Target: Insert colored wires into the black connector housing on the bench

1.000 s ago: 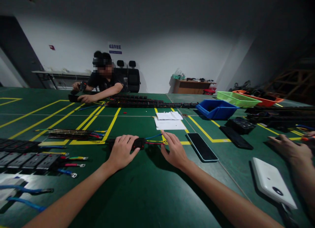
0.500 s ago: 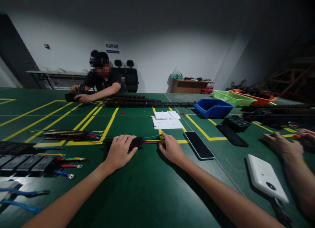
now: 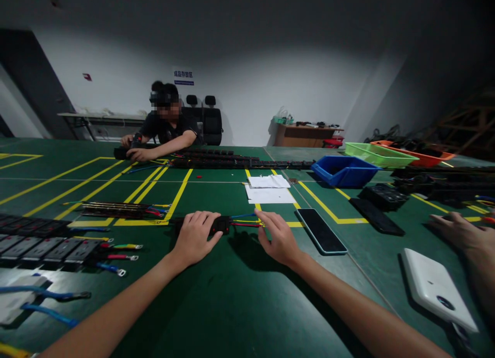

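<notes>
My left hand (image 3: 199, 237) lies wrapped over a black socket strip (image 3: 221, 224) on the green table, thumb on its near side. Blue, yellow and red wires (image 3: 243, 222) run from the strip's right end towards my right hand (image 3: 280, 239). That hand has its fingers stretched out at the wire ends, thumb apart below them. The fingertips cover part of the wire ends, so whether they touch every wire is hidden. Just right of the hand is a dark-screened phone (image 3: 322, 231).
Left lie more socket strips (image 3: 58, 249) with lugged wires and a bundle of rods (image 3: 116, 210). Papers (image 3: 269, 189), a blue bin (image 3: 344, 171), a green basket (image 3: 381, 154) and a white device (image 3: 436, 286) stand about. A co-worker's hand (image 3: 460, 234) is at right; another person (image 3: 166, 126) works opposite.
My right hand's fingers have loosened and straightened, with the thumb farther from the wires. My left hand stays on the strip. The whole view has shifted slightly.
</notes>
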Action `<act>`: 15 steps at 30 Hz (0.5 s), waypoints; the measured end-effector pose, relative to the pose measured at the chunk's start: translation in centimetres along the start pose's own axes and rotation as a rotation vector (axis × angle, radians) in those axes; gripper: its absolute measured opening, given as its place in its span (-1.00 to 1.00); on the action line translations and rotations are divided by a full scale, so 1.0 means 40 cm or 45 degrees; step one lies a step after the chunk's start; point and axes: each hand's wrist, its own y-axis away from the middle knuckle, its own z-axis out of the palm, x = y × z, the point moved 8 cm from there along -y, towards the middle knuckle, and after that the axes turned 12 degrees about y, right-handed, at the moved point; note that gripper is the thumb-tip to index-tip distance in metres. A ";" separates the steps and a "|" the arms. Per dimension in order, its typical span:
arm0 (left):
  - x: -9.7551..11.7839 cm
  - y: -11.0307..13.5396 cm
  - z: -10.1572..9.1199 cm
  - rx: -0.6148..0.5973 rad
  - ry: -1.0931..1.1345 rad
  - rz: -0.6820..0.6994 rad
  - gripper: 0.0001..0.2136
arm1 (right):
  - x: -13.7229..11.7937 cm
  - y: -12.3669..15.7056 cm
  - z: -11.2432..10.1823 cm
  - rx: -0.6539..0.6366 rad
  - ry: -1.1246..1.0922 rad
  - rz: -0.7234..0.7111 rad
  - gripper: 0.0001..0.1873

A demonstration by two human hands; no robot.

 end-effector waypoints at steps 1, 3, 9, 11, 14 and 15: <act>0.000 0.000 0.000 0.002 0.002 0.001 -0.63 | -0.005 0.000 -0.003 0.013 -0.021 -0.024 -0.38; -0.001 0.001 -0.001 0.007 0.011 0.002 -0.63 | 0.000 -0.001 -0.005 0.030 -0.042 0.012 -0.40; -0.004 0.000 0.000 0.002 0.016 -0.003 -0.62 | 0.062 0.004 0.019 0.003 -0.024 0.294 -0.61; -0.003 -0.001 0.000 -0.002 0.010 -0.005 -0.62 | 0.081 0.009 0.033 -0.028 -0.025 0.358 -0.61; -0.001 -0.001 -0.001 0.002 0.008 -0.007 -0.63 | 0.104 0.015 0.055 -0.092 0.002 0.428 -0.61; -0.001 -0.001 -0.002 0.002 0.009 -0.009 -0.63 | 0.110 0.016 0.063 -0.124 0.024 0.446 -0.62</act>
